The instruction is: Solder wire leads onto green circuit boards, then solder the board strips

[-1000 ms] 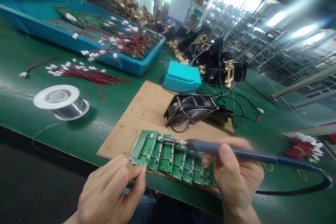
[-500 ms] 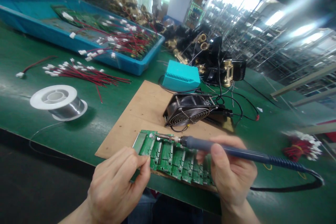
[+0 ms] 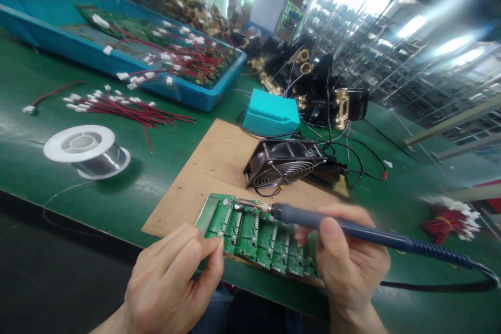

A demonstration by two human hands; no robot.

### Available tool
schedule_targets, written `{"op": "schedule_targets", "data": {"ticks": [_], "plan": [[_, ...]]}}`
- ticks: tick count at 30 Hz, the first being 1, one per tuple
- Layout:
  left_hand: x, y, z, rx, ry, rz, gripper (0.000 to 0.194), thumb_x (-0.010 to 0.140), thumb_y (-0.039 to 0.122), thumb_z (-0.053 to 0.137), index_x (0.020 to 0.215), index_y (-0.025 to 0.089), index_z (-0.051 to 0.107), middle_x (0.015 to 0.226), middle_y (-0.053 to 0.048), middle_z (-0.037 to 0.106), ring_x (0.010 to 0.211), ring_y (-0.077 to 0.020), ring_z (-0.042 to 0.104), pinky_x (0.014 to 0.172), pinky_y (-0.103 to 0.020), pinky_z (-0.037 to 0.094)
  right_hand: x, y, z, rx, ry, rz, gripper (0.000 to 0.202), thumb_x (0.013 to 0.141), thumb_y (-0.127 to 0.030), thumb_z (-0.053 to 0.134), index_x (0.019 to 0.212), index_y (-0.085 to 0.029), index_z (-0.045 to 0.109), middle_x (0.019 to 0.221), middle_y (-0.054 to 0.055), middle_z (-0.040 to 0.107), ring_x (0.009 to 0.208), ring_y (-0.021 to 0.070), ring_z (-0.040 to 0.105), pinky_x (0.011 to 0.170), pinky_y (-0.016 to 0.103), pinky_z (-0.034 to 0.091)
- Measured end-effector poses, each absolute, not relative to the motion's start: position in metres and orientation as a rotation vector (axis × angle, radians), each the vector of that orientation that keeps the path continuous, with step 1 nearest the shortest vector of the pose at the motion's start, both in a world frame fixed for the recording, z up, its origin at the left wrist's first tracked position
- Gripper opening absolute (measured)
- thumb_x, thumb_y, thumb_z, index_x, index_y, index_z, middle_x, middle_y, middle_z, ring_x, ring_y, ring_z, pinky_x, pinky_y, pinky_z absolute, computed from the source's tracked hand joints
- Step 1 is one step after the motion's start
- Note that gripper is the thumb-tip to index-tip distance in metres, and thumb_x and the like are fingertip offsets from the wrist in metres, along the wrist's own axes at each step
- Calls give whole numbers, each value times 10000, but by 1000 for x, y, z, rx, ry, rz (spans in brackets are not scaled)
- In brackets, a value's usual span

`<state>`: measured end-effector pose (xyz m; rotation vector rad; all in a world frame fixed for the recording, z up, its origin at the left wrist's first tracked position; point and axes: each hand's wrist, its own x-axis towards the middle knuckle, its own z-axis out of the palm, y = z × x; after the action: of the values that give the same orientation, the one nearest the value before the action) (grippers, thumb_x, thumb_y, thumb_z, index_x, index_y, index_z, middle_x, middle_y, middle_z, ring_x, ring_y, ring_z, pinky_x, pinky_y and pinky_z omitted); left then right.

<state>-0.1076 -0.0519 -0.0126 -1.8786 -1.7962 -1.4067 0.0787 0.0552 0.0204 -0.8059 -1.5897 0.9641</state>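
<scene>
My right hand (image 3: 352, 258) grips a blue-handled soldering iron (image 3: 297, 215) like a pen. Its metal tip points left and rests on or just above the top edge of the leftmost part of a row of green circuit boards (image 3: 246, 237), near a small round silver component. In front of the boards' left end, my left hand (image 3: 170, 276) is closed in a pinch on thin solder wire, which is barely visible at the fingertips. A strand of wire runs from the white solder spool (image 3: 80, 143) toward this hand. The boards lie on a brown sheet (image 3: 186, 182).
Behind the boards stand a black fan (image 3: 284, 164) and a turquoise box (image 3: 271, 112). Red-black cables with white connectors (image 3: 121, 107) lie left, below a blue tray (image 3: 156, 81). Brass fittings (image 3: 303, 61) are piled behind; a cable bundle (image 3: 446, 222) lies right. A person's arm shows at the back.
My right hand has shifted slightly to the right on the iron, whose tip stays at nearly the same spot. My left hand has lowered a little, still pinched.
</scene>
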Motion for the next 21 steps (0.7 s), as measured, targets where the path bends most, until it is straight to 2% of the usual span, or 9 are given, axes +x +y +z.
{"op": "schedule_targets", "data": {"ticks": [15, 21], "plan": [[-106, -53, -13, -1875, -1817, -1409, 194, 891, 46, 591, 752, 178, 561, 562, 49, 511, 510, -77, 499, 546, -205, 400, 79, 55, 19, -801, -1592, 979, 65, 928, -221, 668, 978, -253, 694, 650, -18, 689, 484, 134, 657, 453, 211, 563], [-107, -52, -15, -1864, -1817, -1385, 202, 911, 72, 580, 746, 184, 553, 548, 55, 501, 501, -75, 496, 540, -203, 388, 77, 56, 20, -781, -1604, 950, 57, 918, -216, 680, 960, -251, 697, 634, -29, 680, 471, 136, 658, 422, 200, 554]]}}
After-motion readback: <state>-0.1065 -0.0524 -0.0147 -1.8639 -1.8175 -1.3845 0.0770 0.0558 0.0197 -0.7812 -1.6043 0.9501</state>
